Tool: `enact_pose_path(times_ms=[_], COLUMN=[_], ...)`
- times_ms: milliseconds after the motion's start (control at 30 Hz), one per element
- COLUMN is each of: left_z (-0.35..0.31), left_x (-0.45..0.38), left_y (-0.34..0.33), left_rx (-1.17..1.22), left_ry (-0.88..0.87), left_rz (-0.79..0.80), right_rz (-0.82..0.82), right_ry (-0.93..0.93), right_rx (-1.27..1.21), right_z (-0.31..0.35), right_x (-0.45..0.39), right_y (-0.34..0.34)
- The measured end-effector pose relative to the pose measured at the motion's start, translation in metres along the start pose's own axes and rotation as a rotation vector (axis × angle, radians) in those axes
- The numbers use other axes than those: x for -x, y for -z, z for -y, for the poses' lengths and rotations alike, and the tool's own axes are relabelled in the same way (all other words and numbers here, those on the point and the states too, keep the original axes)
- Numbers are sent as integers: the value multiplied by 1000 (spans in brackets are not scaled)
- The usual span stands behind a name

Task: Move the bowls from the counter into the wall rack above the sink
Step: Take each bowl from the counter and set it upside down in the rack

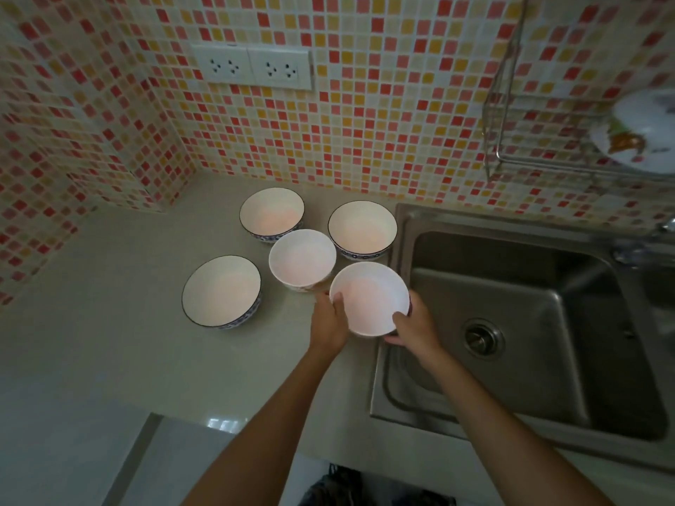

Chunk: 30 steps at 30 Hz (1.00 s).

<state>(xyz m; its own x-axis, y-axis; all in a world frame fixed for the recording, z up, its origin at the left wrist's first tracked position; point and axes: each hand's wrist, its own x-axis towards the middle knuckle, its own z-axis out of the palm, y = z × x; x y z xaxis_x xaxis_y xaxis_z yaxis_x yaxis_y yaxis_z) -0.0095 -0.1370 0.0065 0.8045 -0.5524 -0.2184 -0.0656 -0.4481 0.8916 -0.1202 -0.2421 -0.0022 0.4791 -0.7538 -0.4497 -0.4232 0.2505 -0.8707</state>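
Note:
Several white bowls stand on the pale counter [109, 341] left of the sink. The nearest bowl [369, 297] sits at the sink's edge, gripped by both hands: my left hand [328, 323] on its left rim, my right hand [414, 328] on its lower right side. Behind it stand a small bowl [302, 258], a blue-patterned bowl [362, 228] by the sink, another [272, 213] near the wall and one [221, 291] farther left. The wire wall rack [511, 155] hangs at the upper right, above the sink, with a decorated white dish [643, 136] in it.
A steel sink [529, 323] with a drain fills the right side; a tap [635, 250] shows at its far right edge. A double wall socket [252, 67] sits on the mosaic-tiled wall. A dark bag lies on the floor below the counter edge.

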Motion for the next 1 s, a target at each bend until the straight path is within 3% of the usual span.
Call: enact_pose_path(times_ms=[233,433,667,1000], left_z=[-46,-71,-77,3], left_x=[26,58,92,113], left_y=[-39,-103,-167,-203], left_rx=[55,136,105,-580], left_ry=[-120,-121,-170,-282], left_rz=[184,304,358,387], right_rz=[-94,10,-66,-155], right_ry=[-22,-218,-245,-266], right_rx=[-150,-696,-820,-747], right_z=[3,-8,-48,-93], right_x=[47,65,79,78], right_y=[72,147,224,297])
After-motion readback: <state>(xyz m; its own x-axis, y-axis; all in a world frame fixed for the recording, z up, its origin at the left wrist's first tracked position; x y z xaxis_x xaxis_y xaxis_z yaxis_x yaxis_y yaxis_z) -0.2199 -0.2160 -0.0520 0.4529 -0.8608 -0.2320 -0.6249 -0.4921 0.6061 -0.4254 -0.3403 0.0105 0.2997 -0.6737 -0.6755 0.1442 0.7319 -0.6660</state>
